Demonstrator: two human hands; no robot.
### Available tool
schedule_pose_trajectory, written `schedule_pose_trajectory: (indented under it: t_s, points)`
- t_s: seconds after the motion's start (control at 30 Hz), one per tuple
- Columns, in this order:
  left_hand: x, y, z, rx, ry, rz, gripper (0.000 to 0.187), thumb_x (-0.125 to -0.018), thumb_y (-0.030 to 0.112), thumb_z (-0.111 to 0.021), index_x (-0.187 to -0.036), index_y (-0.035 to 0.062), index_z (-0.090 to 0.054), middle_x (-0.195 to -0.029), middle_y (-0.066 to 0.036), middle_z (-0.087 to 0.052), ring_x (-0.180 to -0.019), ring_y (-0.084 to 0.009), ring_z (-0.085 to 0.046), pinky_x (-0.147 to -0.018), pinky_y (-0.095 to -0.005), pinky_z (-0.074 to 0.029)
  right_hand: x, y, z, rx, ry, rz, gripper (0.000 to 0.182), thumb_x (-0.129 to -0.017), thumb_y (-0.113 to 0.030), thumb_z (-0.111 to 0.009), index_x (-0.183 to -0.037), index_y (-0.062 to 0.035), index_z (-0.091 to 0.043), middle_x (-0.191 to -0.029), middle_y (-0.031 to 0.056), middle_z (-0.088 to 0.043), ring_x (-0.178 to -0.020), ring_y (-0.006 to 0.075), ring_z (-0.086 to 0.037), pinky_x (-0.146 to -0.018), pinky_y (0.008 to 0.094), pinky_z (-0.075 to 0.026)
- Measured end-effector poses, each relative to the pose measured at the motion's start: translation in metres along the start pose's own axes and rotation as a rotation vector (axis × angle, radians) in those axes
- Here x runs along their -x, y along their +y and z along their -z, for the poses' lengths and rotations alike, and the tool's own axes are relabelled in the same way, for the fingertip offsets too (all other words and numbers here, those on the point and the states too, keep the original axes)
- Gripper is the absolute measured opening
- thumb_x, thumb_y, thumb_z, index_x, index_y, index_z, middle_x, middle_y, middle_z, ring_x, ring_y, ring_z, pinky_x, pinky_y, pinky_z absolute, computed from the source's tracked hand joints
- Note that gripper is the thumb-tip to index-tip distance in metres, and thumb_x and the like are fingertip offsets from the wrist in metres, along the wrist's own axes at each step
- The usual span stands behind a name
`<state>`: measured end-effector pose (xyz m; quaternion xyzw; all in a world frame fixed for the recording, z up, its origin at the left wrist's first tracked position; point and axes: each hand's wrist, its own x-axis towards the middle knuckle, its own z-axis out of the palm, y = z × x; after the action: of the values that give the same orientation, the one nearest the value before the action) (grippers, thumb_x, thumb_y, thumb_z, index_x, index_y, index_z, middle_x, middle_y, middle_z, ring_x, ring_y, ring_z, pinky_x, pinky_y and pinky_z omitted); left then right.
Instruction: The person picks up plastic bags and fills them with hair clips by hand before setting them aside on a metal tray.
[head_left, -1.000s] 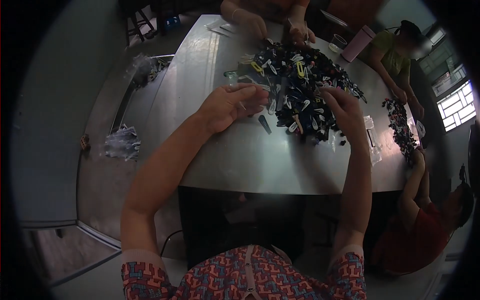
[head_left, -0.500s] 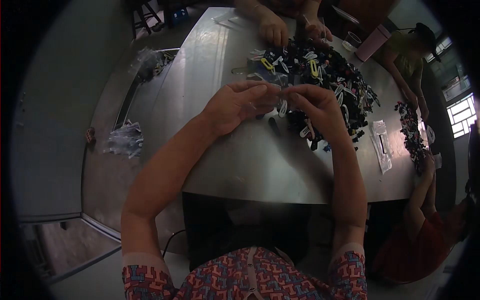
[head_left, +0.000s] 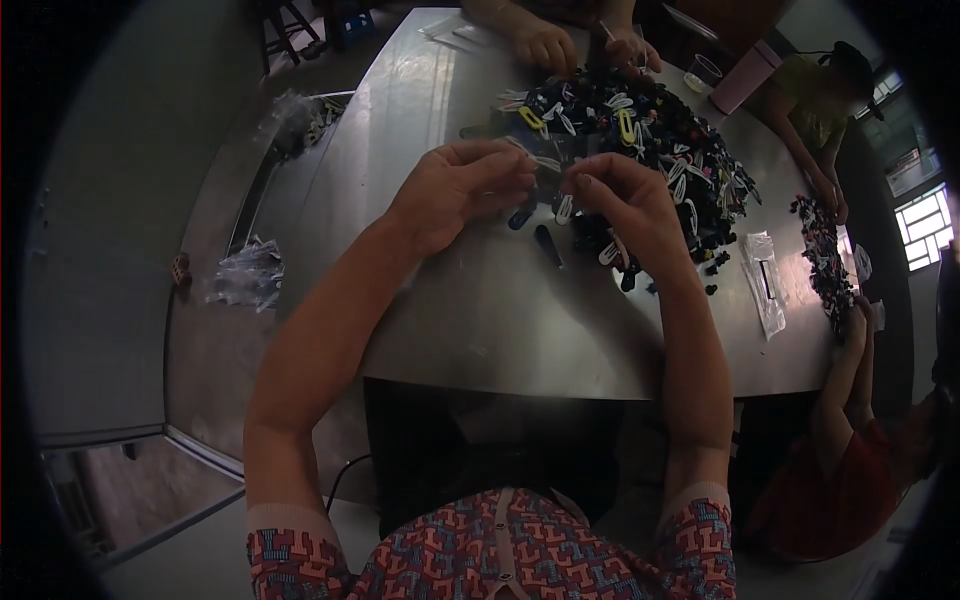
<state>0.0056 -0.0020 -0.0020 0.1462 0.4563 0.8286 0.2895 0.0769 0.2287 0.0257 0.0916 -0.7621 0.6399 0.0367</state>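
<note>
My left hand (head_left: 455, 192) is closed in a pinch above the steel table, with a white snap hair clip (head_left: 541, 160) at its fingertips. Facing it across a small gap, my right hand (head_left: 632, 203) has thumb and forefinger pressed together; what they hold is too small to make out. A faint clear film seems to show between the hands. Beneath and beyond them spreads a heap of hair clips (head_left: 690, 150), mostly black, with white and yellow ones among them. Two dark clips (head_left: 547, 245) (head_left: 521, 217) and a white clip (head_left: 565, 208) lie near my fingers.
A clear plastic bag with a dark strip (head_left: 766, 285) lies on the steel table (head_left: 500, 330) at right. Across stand a pink box (head_left: 745, 82) and clear cup (head_left: 702, 73). Co-workers' hands (head_left: 545, 48) handle clips opposite; others sit right. Bagged items (head_left: 250, 275) lie at left.
My hands, which met at the fingertips, have drawn apart, the left moving leftward and slightly up. The white clip and the dark clips below now show more clearly.
</note>
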Motion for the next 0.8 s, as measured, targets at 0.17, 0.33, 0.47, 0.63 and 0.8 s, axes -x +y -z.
schedule_pose_trajectory:
  t_s: [0.17,0.33,0.47,0.63,0.8]
  points:
    - [0.0002,-0.0009,-0.0007,0.004,-0.014,-0.008,0.021,-0.095,0.016,-0.067,-0.11,0.0016,-0.068,-0.106,-0.009,-0.07,-0.1,-0.0204,-0.068,-0.09,-0.037,-0.059,-0.0001,-0.0016,0.0025,-0.039,-0.057,-0.016,0.021,-0.095,-0.007,-0.064,-0.114,0.0007,-0.065,-0.102,0.0042,-0.071,-0.094,0.0101,-0.066,-0.086,0.0249,-0.053]
    - [-0.0001,-0.0017,-0.0014,-0.003,-0.01,-0.003,0.02,-0.095,0.016,-0.067,-0.109,0.0017,-0.069,-0.106,-0.009,-0.07,-0.099,-0.0204,-0.069,-0.089,-0.0363,-0.059,0.0003,-0.0034,0.0001,-0.016,-0.018,-0.023,0.017,-0.095,-0.009,-0.065,-0.109,0.0002,-0.067,-0.098,0.0037,-0.071,-0.091,0.0087,-0.066,-0.084,0.0242,-0.053]
    - [0.0,-0.0026,-0.0024,0.018,-0.019,-0.006,0.019,-0.095,0.015,-0.067,-0.108,0.0015,-0.069,-0.105,-0.009,-0.071,-0.098,-0.0201,-0.069,-0.088,-0.0356,-0.059,-0.0014,0.0037,0.0035,0.021,0.005,-0.034,0.015,-0.095,-0.013,-0.067,-0.103,-0.0007,-0.068,-0.093,0.0026,-0.071,-0.085,0.0063,-0.066,-0.079,0.0223,-0.053]
    - [0.0002,-0.0031,-0.0032,0.003,-0.003,0.008,0.018,-0.094,0.013,-0.069,-0.107,0.0007,-0.069,-0.105,-0.009,-0.071,-0.097,-0.02,-0.07,-0.086,-0.0347,-0.06,-0.0011,0.0035,0.003,0.015,0.014,-0.027,0.015,-0.095,-0.015,-0.068,-0.101,-0.0017,-0.068,-0.09,0.0,-0.069,-0.078,0.0036,-0.061,-0.072,0.0192,-0.049]
    - [0.0011,-0.003,-0.0042,-0.022,-0.006,-0.005,0.019,-0.092,0.011,-0.071,-0.106,-0.0006,-0.069,-0.105,-0.01,-0.071,-0.096,-0.0202,-0.07,-0.086,-0.034,-0.06,-0.0002,0.0018,0.0006,0.037,0.017,-0.033,0.015,-0.095,-0.016,-0.068,-0.102,-0.0023,-0.069,-0.089,-0.0021,-0.068,-0.077,0.002,-0.058,-0.07,0.0179,-0.045]
